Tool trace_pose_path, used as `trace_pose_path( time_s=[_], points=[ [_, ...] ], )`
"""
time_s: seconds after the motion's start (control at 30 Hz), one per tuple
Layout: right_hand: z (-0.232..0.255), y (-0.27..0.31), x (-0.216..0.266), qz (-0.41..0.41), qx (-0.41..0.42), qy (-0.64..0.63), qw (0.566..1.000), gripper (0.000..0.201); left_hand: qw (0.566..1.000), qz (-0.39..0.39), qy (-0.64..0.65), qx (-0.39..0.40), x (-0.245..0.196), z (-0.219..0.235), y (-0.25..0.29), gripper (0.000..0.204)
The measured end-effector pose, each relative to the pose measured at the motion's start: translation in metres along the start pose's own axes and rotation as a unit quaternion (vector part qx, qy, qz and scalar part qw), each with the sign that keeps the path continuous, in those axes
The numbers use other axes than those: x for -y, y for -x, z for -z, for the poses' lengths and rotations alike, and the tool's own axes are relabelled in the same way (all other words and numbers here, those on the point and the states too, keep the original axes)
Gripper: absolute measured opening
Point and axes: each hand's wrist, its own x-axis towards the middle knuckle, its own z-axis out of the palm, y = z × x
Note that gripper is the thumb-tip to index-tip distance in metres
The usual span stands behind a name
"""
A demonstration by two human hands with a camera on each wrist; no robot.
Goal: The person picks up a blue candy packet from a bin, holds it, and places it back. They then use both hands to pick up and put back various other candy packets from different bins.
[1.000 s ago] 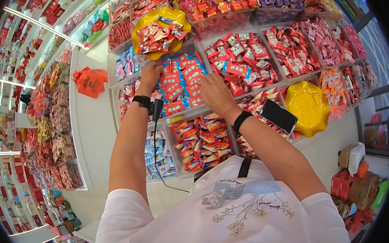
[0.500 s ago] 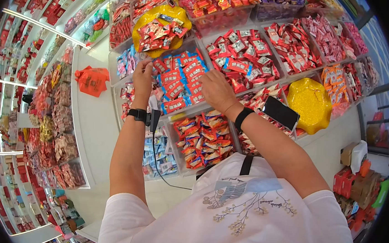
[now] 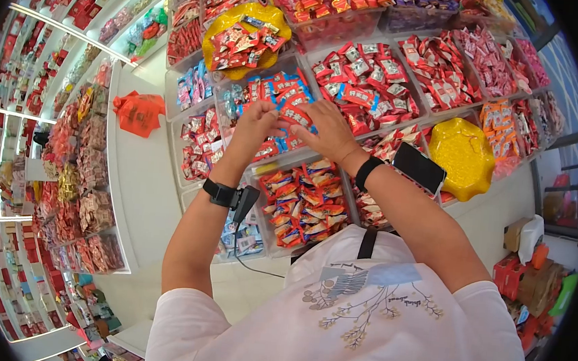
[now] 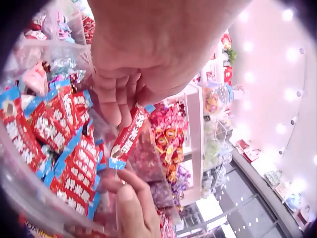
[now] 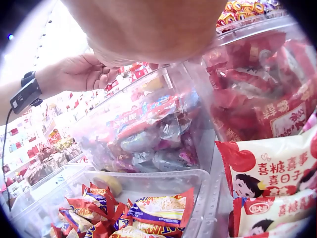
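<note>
In the head view my left hand (image 3: pixel 255 134) and right hand (image 3: pixel 330 133) are close together over a bin of red candy packets with blue ends (image 3: pixel 292 99). In the left wrist view the left fingers (image 4: pixel 116 106) pinch one such candy packet (image 4: pixel 131 136) near its upper end. Just below its lower end is the right hand (image 4: pixel 136 208), thumb and fingers apart and fingertips close to the wrapper. The right wrist view shows the left hand (image 5: pixel 91 72) beyond the clear bin wall (image 5: pixel 148 89), its fingers curled; what it pinches is mostly hidden there.
A yellow plate (image 3: pixel 214 56) heaped with sweets stands on the bins' far left; another yellow plate (image 3: pixel 460 160) is at right beside a phone (image 3: pixel 419 169). Bins of wrapped sweets (image 3: pixel 304 202) surround the hands. A red bag (image 3: pixel 138 113) lies on the white counter (image 3: pixel 135 189).
My left hand has come from the bin's left edge, rightward and nearer to me, to beside the right hand. The right hand has shifted slightly, its thumb now reaching toward the left hand.
</note>
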Motion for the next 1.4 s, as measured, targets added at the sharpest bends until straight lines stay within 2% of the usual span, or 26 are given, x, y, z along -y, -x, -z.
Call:
trace_pose_path(
  time_s=[0.07,0.13,0.2,0.3,0.37,0.4,0.5,0.6,0.7,0.8,0.9,1.1,1.2,1.3,1.4],
  points=[
    [-0.006,-0.001,-0.006,0.028,-0.031,0.006,0.999,0.035,1.000,0.012,0.001,0.027,0.002,-0.003,-0.002,0.018],
    [-0.003,-0.002,-0.006,0.003,0.005,0.008,1.000,0.028,0.999,0.016,-0.007,0.034,0.008,-0.001,-0.005,0.021],
    [-0.004,-0.002,-0.008,-0.004,0.013,0.008,1.000,0.023,0.986,-0.036,-0.160,-0.025,0.004,0.015,-0.013,0.023],
    [-0.010,0.000,-0.011,0.004,-0.009,0.001,1.000,0.017,0.913,-0.119,-0.367,-0.129,0.006,0.068,-0.036,0.024],
    [-0.009,-0.001,-0.010,0.000,-0.019,0.003,1.000,0.017,0.899,-0.127,-0.393,-0.148,0.014,0.113,-0.054,0.023],
    [-0.009,-0.002,-0.010,0.000,-0.020,0.002,1.000,0.017,0.891,-0.132,-0.405,-0.156,0.009,0.117,-0.055,0.022],
    [-0.010,-0.001,-0.009,-0.001,-0.023,0.002,1.000,0.017,0.891,-0.039,-0.429,-0.144,-0.002,0.121,-0.054,0.022],
    [-0.011,-0.002,-0.010,0.001,-0.027,0.008,1.000,0.018,0.864,-0.121,-0.482,-0.080,0.004,0.106,-0.052,0.023],
    [-0.011,-0.002,-0.010,0.005,-0.029,0.008,1.000,0.018,0.822,-0.178,-0.537,-0.064,0.015,0.101,-0.057,0.023],
    [-0.011,-0.001,-0.012,0.010,-0.027,0.008,1.000,0.018,0.800,-0.164,-0.571,-0.084,0.019,0.107,-0.064,0.022],
    [-0.011,-0.003,-0.010,0.009,-0.024,0.009,1.000,0.019,0.790,-0.147,-0.593,-0.050,0.020,0.113,-0.063,0.022],
    [-0.011,-0.002,-0.012,0.014,-0.026,0.015,0.999,0.019,0.791,-0.121,-0.599,-0.029,0.021,0.114,-0.071,0.022],
    [-0.012,-0.001,-0.012,0.018,-0.029,0.011,0.999,0.020,0.775,-0.131,-0.618,-0.031,0.024,0.114,-0.075,0.024],
    [-0.010,-0.001,-0.011,0.016,-0.028,0.012,0.999,0.019,0.736,-0.180,-0.650,-0.054,0.027,0.120,-0.079,0.023],
    [-0.010,-0.003,-0.010,0.013,-0.024,0.012,1.000,0.019,0.732,-0.137,-0.665,-0.055,0.027,0.123,-0.083,0.021]
  ],
)
